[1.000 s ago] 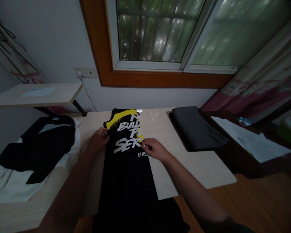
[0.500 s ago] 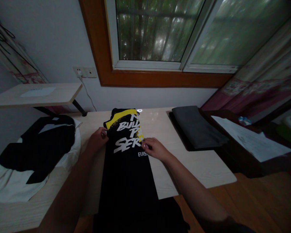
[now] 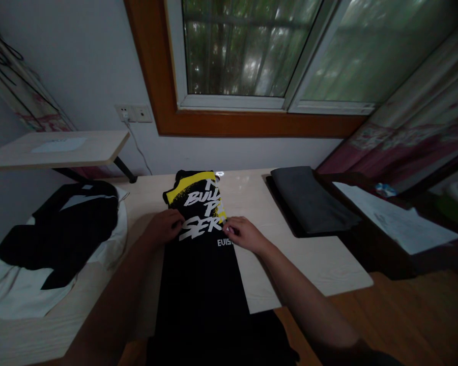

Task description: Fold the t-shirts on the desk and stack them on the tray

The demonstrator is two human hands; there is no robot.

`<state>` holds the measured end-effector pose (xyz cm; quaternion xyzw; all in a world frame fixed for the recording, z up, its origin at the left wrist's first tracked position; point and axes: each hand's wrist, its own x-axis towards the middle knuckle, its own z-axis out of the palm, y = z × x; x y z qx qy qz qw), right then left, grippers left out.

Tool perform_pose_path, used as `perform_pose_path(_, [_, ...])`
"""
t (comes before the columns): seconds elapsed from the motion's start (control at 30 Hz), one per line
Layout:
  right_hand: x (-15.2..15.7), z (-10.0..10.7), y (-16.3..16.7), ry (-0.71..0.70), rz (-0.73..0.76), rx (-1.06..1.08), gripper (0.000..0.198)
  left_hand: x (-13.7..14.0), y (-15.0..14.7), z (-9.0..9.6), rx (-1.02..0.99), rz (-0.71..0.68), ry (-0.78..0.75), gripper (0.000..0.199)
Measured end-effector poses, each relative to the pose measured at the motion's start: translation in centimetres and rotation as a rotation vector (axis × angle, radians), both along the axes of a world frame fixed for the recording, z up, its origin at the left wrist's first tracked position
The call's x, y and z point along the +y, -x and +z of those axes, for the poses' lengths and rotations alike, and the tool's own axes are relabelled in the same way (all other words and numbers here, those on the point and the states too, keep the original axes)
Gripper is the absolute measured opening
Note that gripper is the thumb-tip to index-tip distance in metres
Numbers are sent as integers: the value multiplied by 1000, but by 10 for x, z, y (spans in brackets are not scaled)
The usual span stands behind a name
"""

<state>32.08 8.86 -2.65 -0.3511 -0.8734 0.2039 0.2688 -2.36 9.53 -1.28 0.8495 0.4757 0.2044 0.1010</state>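
Note:
A black T-shirt with a yellow band and white lettering lies folded lengthwise on the pale table, its lower end hanging over the front edge. My left hand rests on the shirt's left side, below the yellow band, with bent fingers pressed together on the fabric; their tips are partly hidden. At the opposite edge, beside the lettering, my right hand pinches the cloth between thumb and fingers.
Black and white clothes lie heaped at the left under a small raised shelf. To the right is a folded dark grey cloth on a black flat item. Papers lie on a dark surface farther right. A window is behind the table.
My left hand has moved right and slightly down, from the shirt's left edge onto its front. My right hand and the shirt stay in place.

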Motion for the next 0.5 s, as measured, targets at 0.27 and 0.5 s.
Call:
perform_pose_path(0.27, [-1, 4, 1, 14, 9, 1, 16, 15, 22, -9, -6, 271, -112, 34])
perform_pose_path(0.5, [-1, 5, 1, 16, 3, -3, 15, 18, 26, -19, -20, 318, -135, 37])
